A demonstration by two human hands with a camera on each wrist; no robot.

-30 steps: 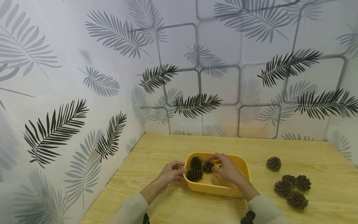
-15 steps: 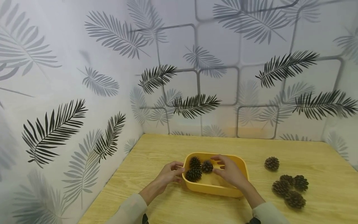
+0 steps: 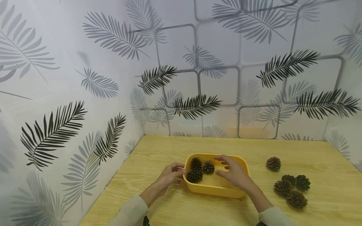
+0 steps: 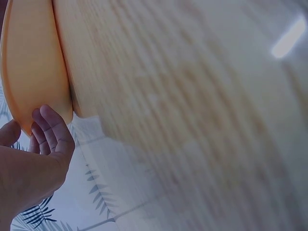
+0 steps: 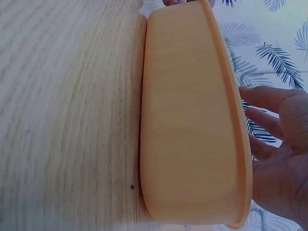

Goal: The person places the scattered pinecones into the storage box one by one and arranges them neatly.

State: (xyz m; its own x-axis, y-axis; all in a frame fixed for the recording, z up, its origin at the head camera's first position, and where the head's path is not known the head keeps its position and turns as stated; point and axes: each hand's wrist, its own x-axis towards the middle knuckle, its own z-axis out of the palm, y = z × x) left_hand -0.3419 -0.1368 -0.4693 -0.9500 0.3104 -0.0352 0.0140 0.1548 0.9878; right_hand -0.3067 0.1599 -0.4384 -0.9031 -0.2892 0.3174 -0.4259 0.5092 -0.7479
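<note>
A yellow plastic tub [image 3: 215, 189] stands on the table, with three brown pine cones inside near its left end. One pine cone [image 3: 208, 167] lies slightly to the right of the other two. My left hand [image 3: 168, 178] holds the tub's left end, thumb by the rim and fingers against the outer wall in the left wrist view. Over the tub's inside hovers my right hand [image 3: 235, 173], fingers loosely spread and apart from the nearest cone. In the right wrist view, the tub's front wall [image 5: 192, 115] hides the cones.
On the wood-grain table [image 3: 164, 147], right of the tub, several more pine cones [image 3: 296, 199] sit in a cluster. A single pine cone [image 3: 273, 163] lies behind them. Leaf-patterned curtains [image 3: 220, 122] border the table at the back and left.
The right hand has let go of the right-most cone in the tub and drawn slightly away to the right. The left hand stays at the tub's left end.
</note>
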